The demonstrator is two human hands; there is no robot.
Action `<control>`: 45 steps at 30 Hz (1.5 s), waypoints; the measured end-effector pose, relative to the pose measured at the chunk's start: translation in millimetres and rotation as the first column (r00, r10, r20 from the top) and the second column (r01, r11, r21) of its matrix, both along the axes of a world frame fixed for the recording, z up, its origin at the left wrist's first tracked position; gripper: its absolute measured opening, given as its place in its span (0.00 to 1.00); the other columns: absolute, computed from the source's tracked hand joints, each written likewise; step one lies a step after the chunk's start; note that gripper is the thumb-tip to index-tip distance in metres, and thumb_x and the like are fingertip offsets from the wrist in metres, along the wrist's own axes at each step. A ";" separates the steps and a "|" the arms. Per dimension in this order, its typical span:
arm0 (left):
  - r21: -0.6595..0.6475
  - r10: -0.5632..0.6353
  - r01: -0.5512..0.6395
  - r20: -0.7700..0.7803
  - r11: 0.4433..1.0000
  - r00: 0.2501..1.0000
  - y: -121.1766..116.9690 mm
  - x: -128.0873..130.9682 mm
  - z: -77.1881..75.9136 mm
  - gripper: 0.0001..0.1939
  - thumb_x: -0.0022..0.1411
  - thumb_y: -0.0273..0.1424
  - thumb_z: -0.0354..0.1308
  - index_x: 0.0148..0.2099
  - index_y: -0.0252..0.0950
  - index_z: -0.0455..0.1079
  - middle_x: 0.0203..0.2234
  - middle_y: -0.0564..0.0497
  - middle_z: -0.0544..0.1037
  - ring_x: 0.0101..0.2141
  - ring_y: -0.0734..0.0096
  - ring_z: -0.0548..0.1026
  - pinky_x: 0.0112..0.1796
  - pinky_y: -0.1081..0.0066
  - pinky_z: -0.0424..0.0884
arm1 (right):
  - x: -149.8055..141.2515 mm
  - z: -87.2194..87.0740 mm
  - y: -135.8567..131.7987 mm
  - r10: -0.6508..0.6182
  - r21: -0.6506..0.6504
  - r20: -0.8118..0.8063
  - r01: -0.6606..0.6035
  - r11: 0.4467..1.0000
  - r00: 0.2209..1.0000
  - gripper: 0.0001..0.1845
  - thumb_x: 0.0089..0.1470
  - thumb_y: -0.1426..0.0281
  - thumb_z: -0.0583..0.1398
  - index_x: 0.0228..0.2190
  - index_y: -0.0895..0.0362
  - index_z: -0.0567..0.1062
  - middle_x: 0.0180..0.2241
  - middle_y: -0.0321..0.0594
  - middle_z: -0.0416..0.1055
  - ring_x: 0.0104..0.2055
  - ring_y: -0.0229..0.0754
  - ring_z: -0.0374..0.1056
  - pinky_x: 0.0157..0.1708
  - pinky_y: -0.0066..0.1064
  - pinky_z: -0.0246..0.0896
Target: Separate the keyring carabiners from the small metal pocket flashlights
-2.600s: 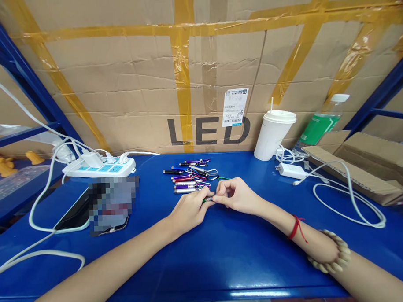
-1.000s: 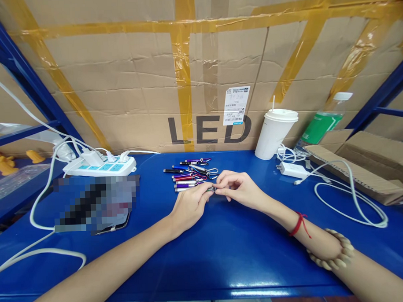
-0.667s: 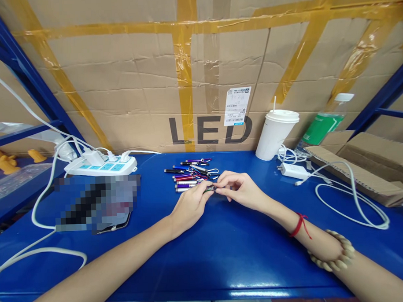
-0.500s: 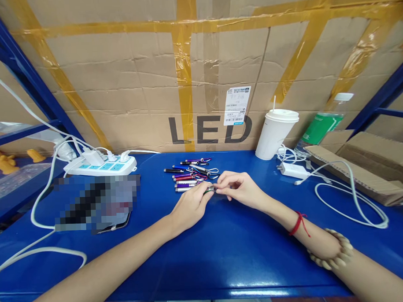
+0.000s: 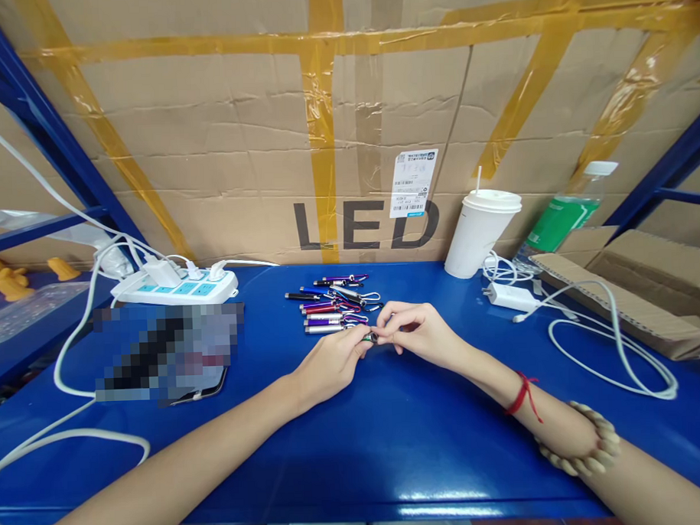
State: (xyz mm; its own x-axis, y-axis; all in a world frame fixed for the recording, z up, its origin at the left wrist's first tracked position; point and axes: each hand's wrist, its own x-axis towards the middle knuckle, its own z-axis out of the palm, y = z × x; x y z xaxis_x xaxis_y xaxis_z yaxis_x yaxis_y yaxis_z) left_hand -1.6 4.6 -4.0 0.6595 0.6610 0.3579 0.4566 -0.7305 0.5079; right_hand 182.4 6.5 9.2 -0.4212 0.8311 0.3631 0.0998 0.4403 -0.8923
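Both my hands meet at the middle of the blue table (image 5: 356, 446). My left hand (image 5: 330, 363) pinches one end of a small green keychain flashlight (image 5: 371, 337). The fingers of my right hand (image 5: 417, 334) pinch its other end; the light is mostly hidden between the fingertips. Just beyond them lies a pile of several small keychain flashlights (image 5: 331, 303) in purple, red, black and silver, with clips. A red string and a bead bracelet (image 5: 580, 446) sit on my right wrist.
A white power strip (image 5: 175, 288) with plugs and cables lies at the back left, with a blurred flat device (image 5: 166, 349) before it. A lidded white cup (image 5: 480, 233), a white charger (image 5: 509, 296) with looped cable, a green bottle (image 5: 560, 217) and an open cardboard box (image 5: 632, 283) stand right.
Both hands stay joined on the small flashlight, with only slight finger shifts. They have moved a little toward me from a second ago.
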 end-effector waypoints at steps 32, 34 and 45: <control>0.235 0.041 -0.057 0.074 0.970 0.996 3.7 1.1 -8.5 0.12 0.63 0.28 0.44 0.42 0.34 0.68 0.37 0.47 0.76 0.37 0.69 0.74 0.38 0.70 0.70 | -1.6 -2.4 -2.6 -0.206 0.142 0.220 0.177 0.974 0.954 0.16 0.42 0.61 0.63 0.16 0.59 0.67 0.23 0.38 0.68 0.23 0.33 0.61 0.21 0.25 0.54; 0.234 0.052 -0.067 0.067 0.970 0.996 3.4 1.4 -8.2 0.12 0.62 0.27 0.44 0.42 0.34 0.68 0.37 0.47 0.76 0.37 0.69 0.74 0.38 0.70 0.70 | -1.7 -2.8 -2.4 -0.212 0.139 0.225 0.184 0.973 0.951 0.16 0.42 0.61 0.63 0.16 0.59 0.67 0.23 0.38 0.68 0.23 0.33 0.61 0.21 0.26 0.55; 0.196 0.090 -0.095 0.033 0.976 0.995 1.9 3.1 -5.5 0.11 0.63 0.27 0.44 0.42 0.35 0.67 0.36 0.49 0.76 0.37 0.69 0.74 0.37 0.72 0.69 | -0.6 -4.1 0.6 -0.201 0.104 0.217 0.182 0.978 0.955 0.17 0.40 0.58 0.63 0.18 0.60 0.70 0.25 0.38 0.68 0.20 0.31 0.58 0.20 0.25 0.54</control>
State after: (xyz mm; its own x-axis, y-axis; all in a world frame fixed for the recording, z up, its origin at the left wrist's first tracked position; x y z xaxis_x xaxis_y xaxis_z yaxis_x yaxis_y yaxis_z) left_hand 1.6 6.5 -9.5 0.5884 0.6339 0.5020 0.5164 -0.7723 0.3700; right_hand 181.8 7.1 5.1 -0.3355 0.8758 0.3471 0.3834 0.4635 -0.7988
